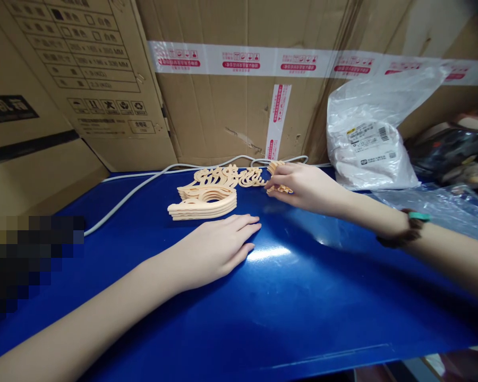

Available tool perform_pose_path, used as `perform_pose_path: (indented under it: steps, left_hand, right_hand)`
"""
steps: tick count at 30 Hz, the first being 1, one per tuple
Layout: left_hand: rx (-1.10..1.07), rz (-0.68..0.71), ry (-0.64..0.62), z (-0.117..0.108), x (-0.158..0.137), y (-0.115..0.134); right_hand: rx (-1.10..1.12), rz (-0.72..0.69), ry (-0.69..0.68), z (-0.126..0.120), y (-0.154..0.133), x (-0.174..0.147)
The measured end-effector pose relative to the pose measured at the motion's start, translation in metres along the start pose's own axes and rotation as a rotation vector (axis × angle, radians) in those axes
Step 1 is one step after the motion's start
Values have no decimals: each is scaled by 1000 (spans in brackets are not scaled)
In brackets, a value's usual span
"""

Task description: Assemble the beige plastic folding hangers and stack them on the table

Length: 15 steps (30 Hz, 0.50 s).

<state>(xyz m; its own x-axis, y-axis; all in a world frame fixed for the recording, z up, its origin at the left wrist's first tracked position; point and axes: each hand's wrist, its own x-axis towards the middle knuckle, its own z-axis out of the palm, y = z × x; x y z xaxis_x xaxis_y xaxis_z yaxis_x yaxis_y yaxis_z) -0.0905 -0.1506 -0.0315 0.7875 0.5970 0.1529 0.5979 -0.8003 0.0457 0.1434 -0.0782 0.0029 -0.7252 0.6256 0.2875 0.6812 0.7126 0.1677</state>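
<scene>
My left hand [219, 246] rests on the blue tabletop, fingers stretched out and holding nothing. Just beyond it lies a neat stack of flat, pale wooden cut-outs [203, 211] with curved edges and round openings. Behind that stack are several curly wooden cut-outs [215, 175], and ring-like curled ones [250, 176] sit to their right. My right hand [297, 185] has its fingers curled around small pale wooden pieces with wavy edges [281, 189] at the back of the table. Its palm and fingers hide part of them, so their full shape cannot be made out.
Cardboard boxes [223, 111] wall off the back and left of the blue table [239, 323]. A white cable [131, 196] runs along the rear and left. At right stand a white plastic bag [370, 138] with labels and some clear plastic wrap [442, 207].
</scene>
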Motion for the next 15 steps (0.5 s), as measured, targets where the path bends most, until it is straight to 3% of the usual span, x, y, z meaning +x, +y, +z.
perform_pose_path:
  steps: [7, 15]
  left_hand:
    - [-9, -5, -23, -1, 0, 1]
    - [0, -8, -31, 0, 1, 1]
  right_hand:
    - [-158, 32, -50, 20, 5, 49]
    - [-128, 63, -119, 34, 11, 72]
